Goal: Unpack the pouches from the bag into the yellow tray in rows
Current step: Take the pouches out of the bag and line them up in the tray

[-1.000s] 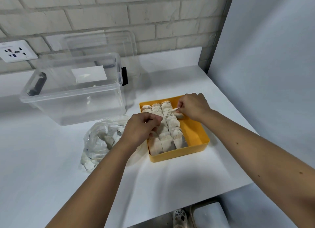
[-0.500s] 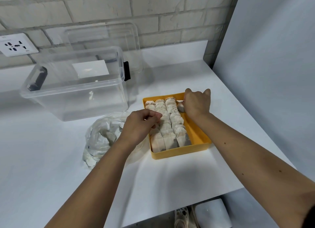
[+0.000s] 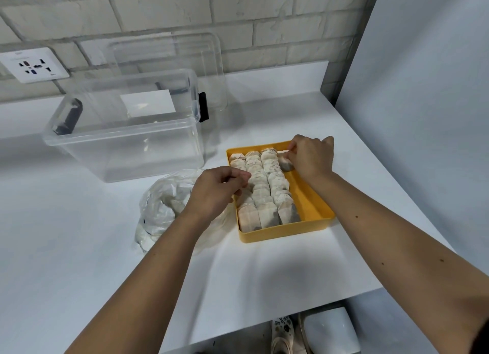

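At the white table (image 3: pixel 79 248), beside one clear storage box (image 3: pixel 127 131) with its lid (image 3: pixel 169 60) propped against the brick wall behind, you are well into the unpacking. The single yellow tray (image 3: pixel 285 234) sits near the table's right edge. Just to its left lies the one crumpled plastic bag (image 3: pixel 161 211), with pale shapes showing through it, so by the look of it more pouches wait inside.

Three rows (image 3: pixel 260 192) of overlapping pouches run front to back and fill the tray's left and middle. They lap too closely for a sure count per row. A bare yellow strip along the right side leaves room, it seems, for one more row.

Your right hand (image 3: pixel 311 155) reaches into the tray's far right corner, fingers curled and pinching one pouch (image 3: pixel 285 163) just beside the head of the third row: the start of a fourth. Your left hand (image 3: pixel 217 189) hangs over the tray's left edge, between bag and rows, fingers curled with thumb meeting forefinger. Whether it holds a pouch cannot be told.
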`<state>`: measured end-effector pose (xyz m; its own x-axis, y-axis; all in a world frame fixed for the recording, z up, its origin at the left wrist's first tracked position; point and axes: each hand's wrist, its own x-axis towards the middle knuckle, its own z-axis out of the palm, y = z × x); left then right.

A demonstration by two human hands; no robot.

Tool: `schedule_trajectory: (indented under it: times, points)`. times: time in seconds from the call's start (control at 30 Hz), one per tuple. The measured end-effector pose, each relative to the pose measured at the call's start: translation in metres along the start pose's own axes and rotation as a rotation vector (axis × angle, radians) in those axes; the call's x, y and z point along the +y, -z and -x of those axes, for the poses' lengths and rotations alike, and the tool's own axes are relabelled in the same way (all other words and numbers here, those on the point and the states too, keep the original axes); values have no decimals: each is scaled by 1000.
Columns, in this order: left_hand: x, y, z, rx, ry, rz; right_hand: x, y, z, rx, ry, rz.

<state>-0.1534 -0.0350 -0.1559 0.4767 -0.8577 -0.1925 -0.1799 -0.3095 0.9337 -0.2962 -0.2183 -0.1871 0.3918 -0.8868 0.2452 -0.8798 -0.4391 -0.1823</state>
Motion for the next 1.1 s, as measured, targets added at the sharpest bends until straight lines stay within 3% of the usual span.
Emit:
schedule_trajectory:
  times: [0.13,0.23,0.33,0.43,0.67,0.77,0.87,1.1]
  points:
    - [6,15,4,27,-17,-4,-9,20,10,54,29,-113]
    - [12,48,7,110,-39,-10,-32,38,25,61,78,-363]
    - [10,89,9,211,-44,20,-66,52,45,-91,138,-724]
    - [1,109,18,226,-28,-36,-102,51,65,-298,252,-864]
    - [-40,102,37,158,-56,-662,-152,17,83,-588,502,-493]
    - [-45,99,39,182,-66,-753,-161,11,82,-569,617,-142]
    - [-47,97,37,158,-65,-800,-166,6,79,-514,634,58]
    - [-48,101,34,121,-26,-767,-172,0,66,-564,617,62]
